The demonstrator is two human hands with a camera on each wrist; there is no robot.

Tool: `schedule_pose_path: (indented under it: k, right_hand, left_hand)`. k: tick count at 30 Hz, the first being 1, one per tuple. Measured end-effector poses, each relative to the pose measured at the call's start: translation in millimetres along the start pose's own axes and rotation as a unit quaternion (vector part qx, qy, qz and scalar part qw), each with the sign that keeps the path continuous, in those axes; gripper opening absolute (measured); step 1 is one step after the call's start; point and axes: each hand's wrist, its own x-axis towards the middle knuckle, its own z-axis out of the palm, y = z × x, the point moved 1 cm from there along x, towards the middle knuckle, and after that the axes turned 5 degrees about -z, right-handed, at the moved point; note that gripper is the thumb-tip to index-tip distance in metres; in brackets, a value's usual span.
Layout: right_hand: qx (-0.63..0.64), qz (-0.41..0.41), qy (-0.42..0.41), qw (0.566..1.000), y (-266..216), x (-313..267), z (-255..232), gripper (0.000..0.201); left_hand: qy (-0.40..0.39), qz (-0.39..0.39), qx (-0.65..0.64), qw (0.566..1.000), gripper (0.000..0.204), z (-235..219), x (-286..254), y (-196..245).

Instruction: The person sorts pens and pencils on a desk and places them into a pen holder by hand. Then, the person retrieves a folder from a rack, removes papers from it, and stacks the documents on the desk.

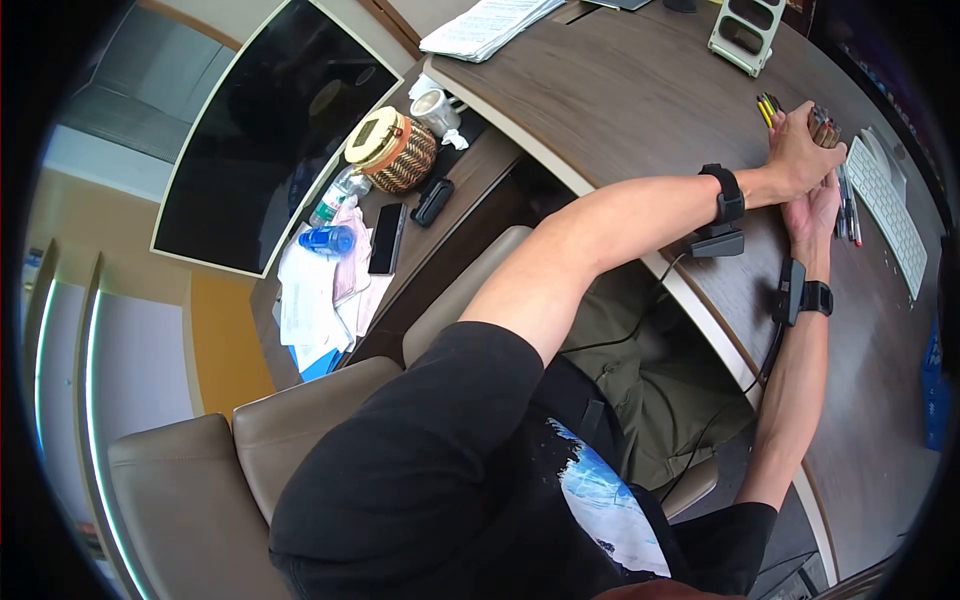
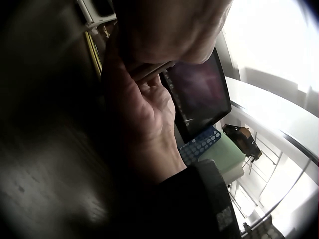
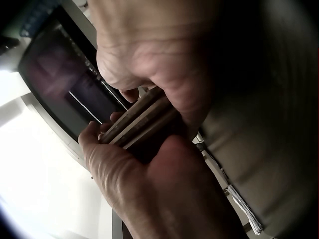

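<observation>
A bundle of brown wooden pencils [image 1: 825, 128] is held between both hands above the dark desk [image 1: 640, 110]. My left hand [image 1: 800, 155] grips it, fingers curled round the pencils [image 3: 142, 119] in the right wrist view. The right hand [image 1: 812, 212] lies lower, palm turned up, holding the bundle's near part; its hidden fingers show only partly in the left wrist view [image 2: 154, 112]. Yellow and dark pencils [image 1: 767, 108] lie just beyond the left hand. Several pens [image 1: 850, 210], one with a red end, lie beside the right hand.
A white keyboard [image 1: 890, 215] lies right of the pens. Further back stand a pale stand [image 1: 745, 38] and a paper stack [image 1: 485, 28]. On a side desk are a woven basket [image 1: 400, 155], a mug [image 1: 432, 112], a phone [image 1: 387, 238] and a monitor [image 1: 275, 135].
</observation>
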Motion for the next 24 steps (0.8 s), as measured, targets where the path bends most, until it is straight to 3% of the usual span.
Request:
schedule_pose_path:
  k: [2, 3, 5, 9, 12, 16, 19, 20, 21, 24]
  right_hand:
    - [-0.082, -0.049, 0.123, 0.988, 0, -10, 16, 0.061]
    - [-0.082, -0.046, 0.122, 0.988, 0, -8, 11, 0.061]
    - [-0.06, -0.022, 0.077, 0.995, -1, 1, -2, 0.061]
    - [0.006, 0.035, 0.028, 0.999, 1, 6, -13, 0.06]
    - [0.016, 0.024, -0.053, 0.998, 4, 7, -10, 0.064]
    - [-0.026, 0.012, -0.017, 0.999, 7, 3, -1, 0.064]
    - [0.007, 0.042, -0.049, 0.998, 6, 11, -17, 0.065]
    - [0.092, 0.105, -0.115, 0.984, 5, 23, -38, 0.067]
    - [0.064, 0.093, -0.085, 0.99, 5, 19, -32, 0.069]
    - [0.092, 0.128, -0.098, 0.983, 8, 18, -26, 0.068]
  left_hand:
    - [0.016, -0.026, 0.031, 0.999, 0.026, 0, 3, -10]
    - [0.018, -0.028, 0.033, 0.999, 0.026, 4, 4, -15]
    - [0.046, -0.065, -0.008, 0.997, 0.033, 9, 9, -21]
    - [0.082, -0.028, -0.024, 0.996, 0.024, 6, 8, -7]
    - [0.016, -0.07, -0.029, 0.997, 0.026, -4, -7, 9]
    - [0.019, -0.079, -0.01, 0.997, 0.03, -7, -6, 7]
    - [0.029, -0.096, -0.116, 0.988, 0.032, -12, -8, 18]
    - [0.019, -0.117, -0.024, 0.993, 0.031, -18, -9, 25]
    - [0.029, -0.116, -0.025, 0.993, 0.031, -20, -8, 23]
    - [0.022, -0.123, -0.112, 0.986, 0.027, -15, -6, 16]
